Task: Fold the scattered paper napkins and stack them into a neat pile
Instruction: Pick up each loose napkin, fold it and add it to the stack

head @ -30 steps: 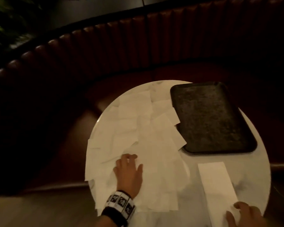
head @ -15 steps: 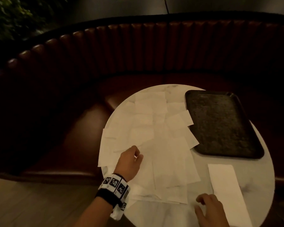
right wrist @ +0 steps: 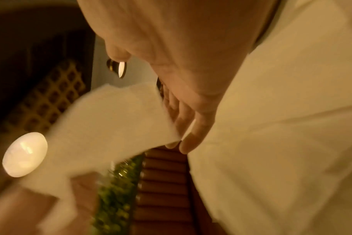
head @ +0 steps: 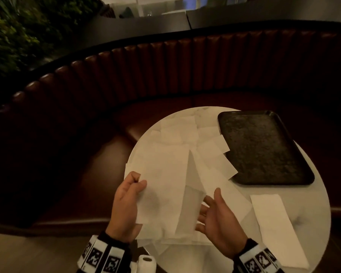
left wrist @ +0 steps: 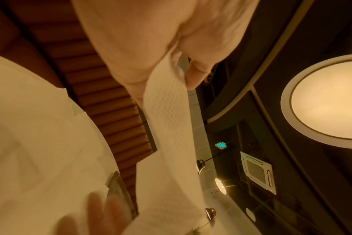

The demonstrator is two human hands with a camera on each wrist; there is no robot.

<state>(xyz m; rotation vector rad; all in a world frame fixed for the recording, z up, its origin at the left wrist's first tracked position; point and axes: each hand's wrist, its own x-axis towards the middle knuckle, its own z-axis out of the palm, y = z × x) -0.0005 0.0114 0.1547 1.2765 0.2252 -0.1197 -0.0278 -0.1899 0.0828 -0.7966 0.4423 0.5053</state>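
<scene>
My left hand (head: 139, 181) pinches the left edge of a white paper napkin (head: 165, 186) and holds it lifted above the near side of the round white table (head: 311, 194). The left wrist view shows that napkin (left wrist: 166, 98) caught between thumb and fingers. My right hand (head: 209, 200) is open, its straight fingers (right wrist: 191, 127) at the lifted napkin's right edge (right wrist: 110, 127). Several unfolded napkins (head: 177, 133) lie overlapped across the table's left half. One folded napkin (head: 274, 223) lies flat near the right edge.
A black rectangular tray (head: 264, 146) sits on the table's far right part, with napkin corners over its left rim. A curved brown padded bench (head: 185, 71) wraps behind the table. A white paper roll (head: 146, 263) shows at the bottom edge, by my left wrist.
My left hand went from lying flat on the napkins to pinching one and lifting it. My right hand left the folded napkin and moved left to the lifted sheet.
</scene>
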